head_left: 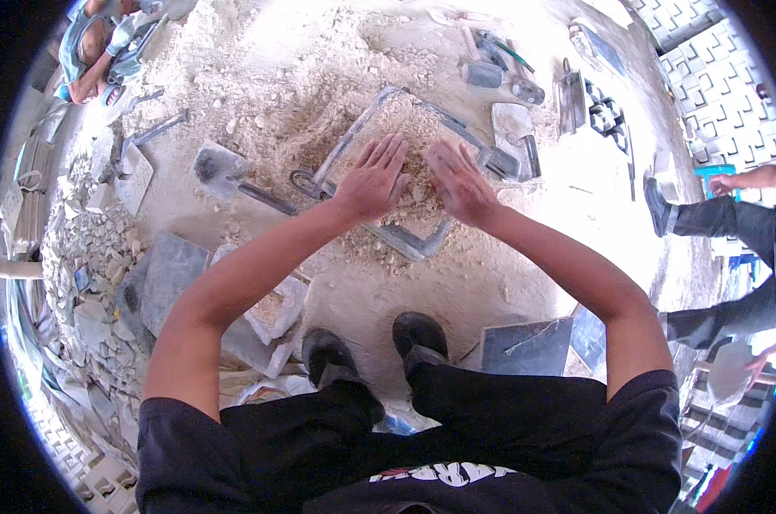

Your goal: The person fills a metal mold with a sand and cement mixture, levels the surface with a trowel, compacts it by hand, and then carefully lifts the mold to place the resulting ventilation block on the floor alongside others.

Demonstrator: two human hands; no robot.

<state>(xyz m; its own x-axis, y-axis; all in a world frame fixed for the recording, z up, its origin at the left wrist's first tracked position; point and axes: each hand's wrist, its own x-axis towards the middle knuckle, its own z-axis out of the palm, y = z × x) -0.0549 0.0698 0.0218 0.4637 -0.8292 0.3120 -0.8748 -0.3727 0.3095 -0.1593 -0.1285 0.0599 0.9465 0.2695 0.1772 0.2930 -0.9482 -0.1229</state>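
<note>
My left hand (373, 182) and my right hand (462, 182) lie palm down over pale, crumbly sand-like material (419, 184) inside a square grey metal frame (412, 243). Both have their fingers stretched out, and neither holds anything. The fingertips angle toward each other with a narrow gap between them. A wire loop (302, 180) sticks out by the frame's left corner. Left of it lies a trowel (220, 170) with its handle toward the frame. Another trowel (511, 126) rests just right of the frame. My forearms cover part of the ground.
Loose pale material (268, 103) is heaped beyond the frame. Hammer-like tools (484, 74) lie at the far right. Broken rubble (88, 248) and a grey slab (176, 278) lie left, a dark tile (526, 346) near right. One person (92, 56) crouches far left; another's leg (709, 218) shows at right.
</note>
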